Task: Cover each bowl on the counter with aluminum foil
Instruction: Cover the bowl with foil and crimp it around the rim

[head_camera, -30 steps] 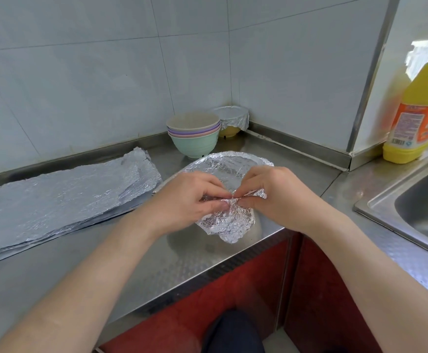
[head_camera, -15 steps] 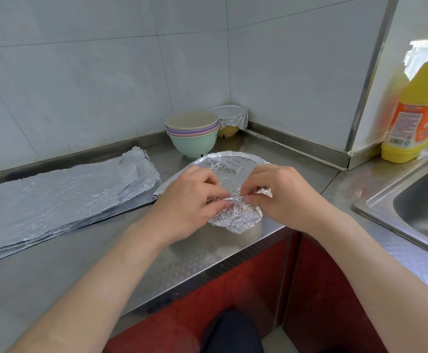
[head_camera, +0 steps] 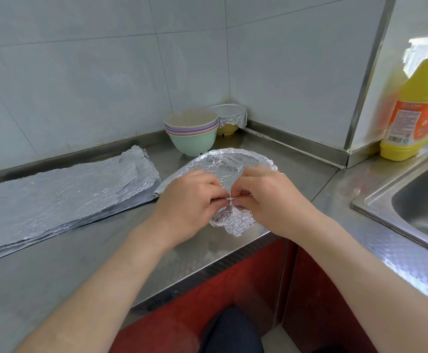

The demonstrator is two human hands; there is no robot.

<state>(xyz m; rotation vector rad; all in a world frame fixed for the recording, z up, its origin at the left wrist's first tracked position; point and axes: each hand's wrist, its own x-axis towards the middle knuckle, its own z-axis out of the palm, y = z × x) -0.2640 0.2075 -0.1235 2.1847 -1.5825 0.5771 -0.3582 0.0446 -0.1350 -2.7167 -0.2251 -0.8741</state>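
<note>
A bowl wrapped in crinkled aluminum foil (head_camera: 229, 163) stands near the counter's front edge; the bowl itself is hidden under the foil. My left hand (head_camera: 190, 200) and my right hand (head_camera: 266, 197) meet at its near rim, each pinching the foil's edge between thumb and fingers. A flap of foil hangs below my fingers. Behind it stands a stack of several uncovered bowls (head_camera: 192, 133), mint green at the bottom. A yellow bowl topped with foil (head_camera: 229, 118) sits in the corner.
A pile of flat foil sheets (head_camera: 62, 197) lies on the steel counter (head_camera: 106, 256) to the left. A sink (head_camera: 421, 207) is at the right, with a yellow detergent bottle (head_camera: 416, 113) behind it. Tiled walls close the back and corner.
Both hands kept pinching the foil at the bowl's near rim and shifted a little toward the wall. The hanging flap got shorter, then longer again.
</note>
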